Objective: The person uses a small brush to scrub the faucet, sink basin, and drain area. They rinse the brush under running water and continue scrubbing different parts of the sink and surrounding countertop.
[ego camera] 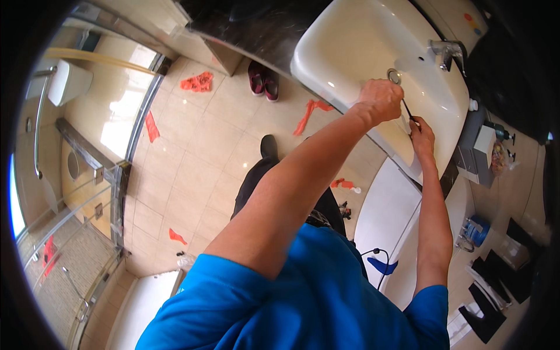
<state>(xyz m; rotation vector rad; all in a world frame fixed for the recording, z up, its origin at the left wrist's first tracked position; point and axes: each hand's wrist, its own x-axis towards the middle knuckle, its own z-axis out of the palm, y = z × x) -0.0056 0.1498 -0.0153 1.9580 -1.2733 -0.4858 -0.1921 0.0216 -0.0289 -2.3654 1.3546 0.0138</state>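
Note:
My left hand (380,98) is closed in a fist over the white washbasin (315,57), just beside the round metal drain (393,76). From it a thin dark rod (407,108) runs down to my right hand (422,136), whose fingertips pinch its other end. What kind of rod it is cannot be told, and its part inside the left fist is hidden. A chrome faucet (447,51) stands at the basin's far right rim.
Grey drawer boxes (474,148) and pump bottles (498,129) stand right of the basin. On the tiled floor (210,131) lie dark red shoes (264,82) and several orange-red scraps (197,82). A white bathtub (389,197) adjoins the basin; a glass shower partition (70,223) is at left.

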